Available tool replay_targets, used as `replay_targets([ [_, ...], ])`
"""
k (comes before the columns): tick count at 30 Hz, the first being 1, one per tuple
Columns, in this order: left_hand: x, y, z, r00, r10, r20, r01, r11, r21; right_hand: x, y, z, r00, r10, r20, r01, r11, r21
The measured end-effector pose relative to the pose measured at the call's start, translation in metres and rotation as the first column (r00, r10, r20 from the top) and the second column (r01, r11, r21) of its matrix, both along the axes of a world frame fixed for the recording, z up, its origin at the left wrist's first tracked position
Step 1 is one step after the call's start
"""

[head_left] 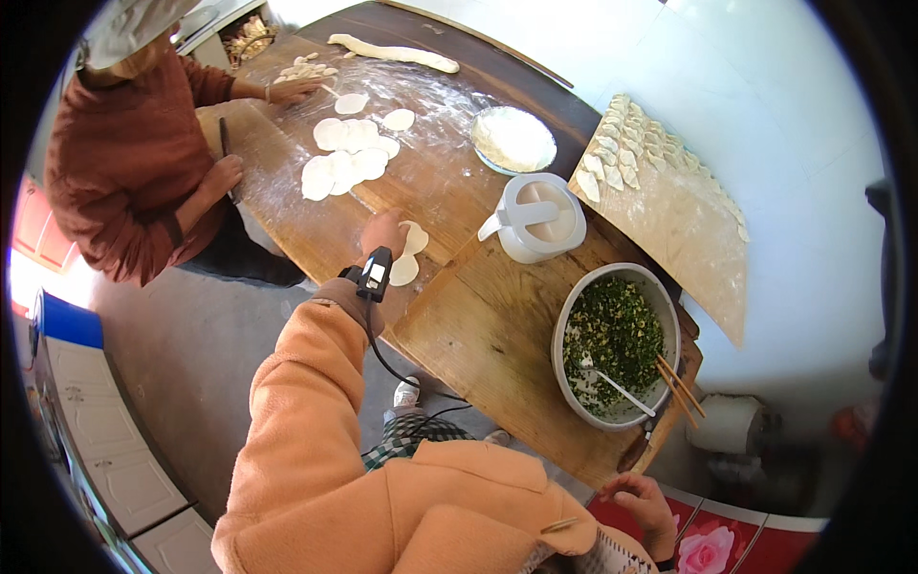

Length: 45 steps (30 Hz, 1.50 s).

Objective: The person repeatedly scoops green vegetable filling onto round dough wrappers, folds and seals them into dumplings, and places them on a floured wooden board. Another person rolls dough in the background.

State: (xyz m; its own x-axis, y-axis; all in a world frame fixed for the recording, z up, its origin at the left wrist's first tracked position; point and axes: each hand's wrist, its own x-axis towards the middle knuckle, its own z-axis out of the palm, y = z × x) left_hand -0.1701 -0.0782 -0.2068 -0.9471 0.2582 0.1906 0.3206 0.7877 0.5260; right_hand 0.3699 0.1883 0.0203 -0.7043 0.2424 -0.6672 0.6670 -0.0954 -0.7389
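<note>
My left hand (383, 235), with a black device strapped at its wrist, reaches over the wooden table beside two or three round dough wrappers (404, 271). Its fingers are mostly hidden by the back of the hand, so whether it grips a wrapper does not show. At the lower right, my right hand (643, 505) hangs just off the table's near edge. Its fingers are loosely bent and apart, with nothing in them. A large bowl of chopped green filling (612, 330) stands nearby, holding a white spoon (620, 390) and a pair of chopsticks (681, 390).
A person in a rust-red top works across the left side, one hand by a dough wrapper (351, 103), the other on the table edge. Overlapping wrappers (344, 172), a flour bowl (513, 140), a lidded white pitcher (537, 220), a dough roll (392, 52) and a board of dumplings (669, 215) lie around.
</note>
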Motion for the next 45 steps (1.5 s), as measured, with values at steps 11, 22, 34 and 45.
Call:
replay_targets([
  [11, -0.030, -0.015, 0.011, 0.937, -0.245, 0.248, 0.207, 0.963, 0.171, -0.084, 0.009, -0.024, 0.950, 0.284, -0.130, -0.115, 0.705, 0.700],
  [22, 0.096, -0.025, 0.117, 0.458, -0.847, 0.271, -0.383, 0.087, 0.920, -0.146, 0.068, -0.076, 0.871, 0.423, 0.249, -0.399, 0.314, 0.862],
  [34, 0.215, 0.032, 0.147, 0.471, -0.789, 0.395, -0.482, 0.144, 0.864, -0.137, 0.077, -0.088, 0.715, 0.665, 0.215, -0.357, 0.084, 0.930],
  [45, 0.243, 0.098, 0.206, 0.645, -0.764, 0.015, -0.061, -0.032, 0.998, -0.145, 0.114, -0.073, 0.929, 0.364, -0.070, -0.369, 0.926, -0.080],
])
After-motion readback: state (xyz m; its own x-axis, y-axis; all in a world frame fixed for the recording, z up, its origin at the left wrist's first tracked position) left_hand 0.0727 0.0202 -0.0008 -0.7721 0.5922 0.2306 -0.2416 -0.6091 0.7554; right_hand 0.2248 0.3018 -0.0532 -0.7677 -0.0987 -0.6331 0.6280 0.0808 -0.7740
